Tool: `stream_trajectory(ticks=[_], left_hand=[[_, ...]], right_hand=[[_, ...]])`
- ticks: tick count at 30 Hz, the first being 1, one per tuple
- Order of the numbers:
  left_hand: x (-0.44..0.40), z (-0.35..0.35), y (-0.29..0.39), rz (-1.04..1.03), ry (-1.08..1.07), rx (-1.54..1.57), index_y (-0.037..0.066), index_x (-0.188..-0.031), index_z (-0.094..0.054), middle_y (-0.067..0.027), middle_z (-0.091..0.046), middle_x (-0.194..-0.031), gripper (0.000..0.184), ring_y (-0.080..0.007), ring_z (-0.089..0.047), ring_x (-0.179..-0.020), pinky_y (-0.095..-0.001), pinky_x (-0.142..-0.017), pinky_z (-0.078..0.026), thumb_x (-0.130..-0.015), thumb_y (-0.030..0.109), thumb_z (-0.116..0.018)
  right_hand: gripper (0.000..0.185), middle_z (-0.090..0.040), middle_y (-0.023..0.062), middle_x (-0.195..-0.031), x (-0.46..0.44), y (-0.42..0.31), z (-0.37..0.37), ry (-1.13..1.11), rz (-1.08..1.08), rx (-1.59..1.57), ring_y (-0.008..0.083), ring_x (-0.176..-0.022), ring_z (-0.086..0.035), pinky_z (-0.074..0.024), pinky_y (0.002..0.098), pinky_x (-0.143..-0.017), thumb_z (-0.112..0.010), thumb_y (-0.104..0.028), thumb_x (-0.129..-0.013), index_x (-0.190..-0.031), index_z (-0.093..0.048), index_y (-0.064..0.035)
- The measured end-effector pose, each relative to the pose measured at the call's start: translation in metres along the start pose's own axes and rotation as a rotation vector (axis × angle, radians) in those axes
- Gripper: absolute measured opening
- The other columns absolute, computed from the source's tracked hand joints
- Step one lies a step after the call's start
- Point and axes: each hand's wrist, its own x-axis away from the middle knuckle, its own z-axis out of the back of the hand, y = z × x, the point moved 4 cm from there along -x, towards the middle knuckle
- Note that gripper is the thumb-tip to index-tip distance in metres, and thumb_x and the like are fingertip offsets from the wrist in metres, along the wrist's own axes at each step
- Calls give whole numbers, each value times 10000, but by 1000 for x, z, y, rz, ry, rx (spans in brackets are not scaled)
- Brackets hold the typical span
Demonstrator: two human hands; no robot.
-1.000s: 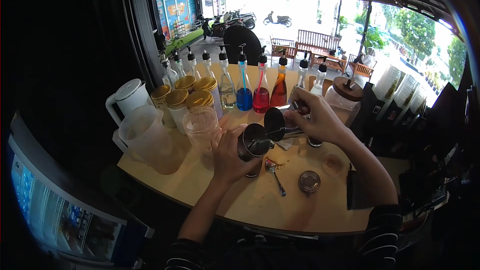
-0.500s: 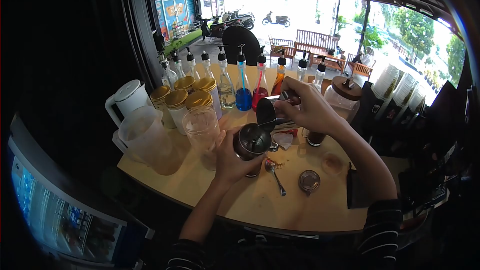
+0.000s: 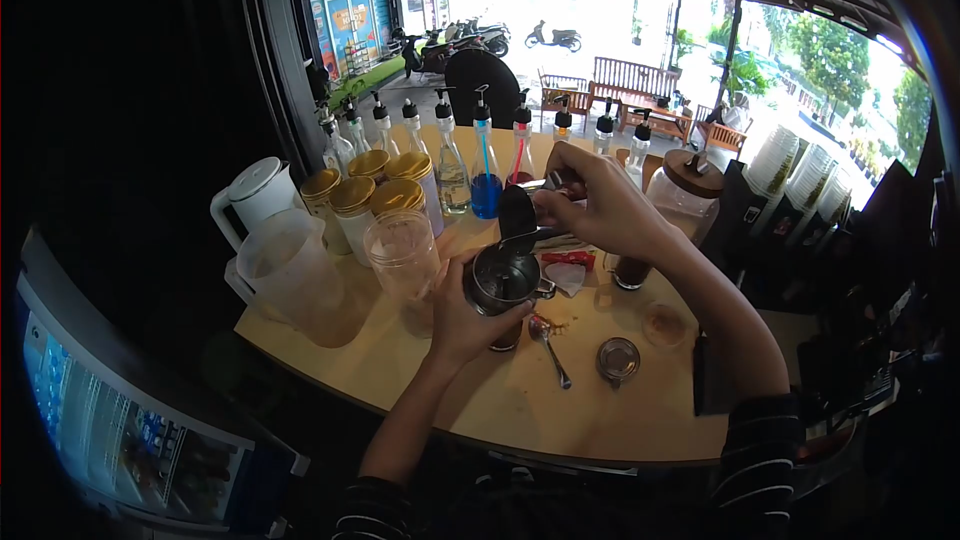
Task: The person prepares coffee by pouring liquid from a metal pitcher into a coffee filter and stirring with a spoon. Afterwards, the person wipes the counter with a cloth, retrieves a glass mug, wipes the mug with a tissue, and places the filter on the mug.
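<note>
Over a pale wooden counter, the left hand [image 3: 462, 312] has its fingers wrapped around a metal cup [image 3: 503, 278]. The right hand [image 3: 607, 202] grips a dark vessel [image 3: 517, 216], tilted, its lower edge at the cup's far rim. A clear jar [image 3: 402, 265] stands just left of the cup; a spoon [image 3: 549, 350] lies to the near right. On the far side is a row of pump bottles [image 3: 486, 196], one holding blue liquid. Right of the cup stands a glass of dark drink [image 3: 631, 273].
</note>
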Motion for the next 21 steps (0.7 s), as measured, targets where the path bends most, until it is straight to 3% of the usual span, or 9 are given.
stream_trajectory(ticks=[3, 5, 9, 14, 16, 21], left_hand=[[-1, 2, 1, 32, 0, 37, 14, -1123, -496, -148, -578, -1061, 749, -250, -611, -992, -373, -881, -487, -548, 288, -889], [-2, 3, 1, 51, 0, 50, 14, -1129, -490, -146, -579, -1071, 753, -245, -610, -1005, -373, -889, -486, -550, 284, -889], [-7, 5, -1, 25, -5, 3, 18, -1149, -464, -143, -579, -1082, 759, -249, -605, -1022, -370, -899, -483, -563, 255, -884], [-14, 8, 0, -9, -18, -13, 18, -1158, -450, -144, -578, -1088, 742, -254, -603, -1023, -367, -900, -483, -584, 220, -875], [-17, 10, 6, 21, -57, -30, 11, -1223, -433, -125, -595, -1116, 772, -204, -590, -1066, -334, -928, -477, -606, 162, -871], [-25, 14, 13, -4, -63, 14, 0, -1218, -426, -130, -580, -1142, 750, -202, -583, -1075, -335, -936, -471, -625, 147, -861]], right_hand=[[272, -549, 144, -685, 2, 3, 4, 51, 44, -45, 200, -600, -508, -430, 360, -591, -662, -156, -837, -862, -476, 40], [219, -404, -4, -636, 6, -1, 10, 88, 28, 76, 37, -596, -390, -386, 242, -537, -641, -119, -871, -851, -457, -1], [247, -540, 92, -680, 11, 24, 12, 102, -86, -50, 112, -626, -478, -409, 309, -571, -654, -142, -846, -866, -482, 36], [228, -464, 5, -677, 28, 56, 15, 226, -178, -283, 61, -619, -395, -353, 258, -544, -664, -146, -850, -856, -495, 7], [226, -427, -13, -670, 38, 68, 17, 266, -160, -285, 54, -617, -374, -338, 248, -542, -666, -146, -850, -844, -492, -3], [238, -352, -56, -669, 81, 118, 5, 370, -134, -338, 34, -625, -314, -278, 222, -541, -682, -146, -843, -795, -469, -53]])
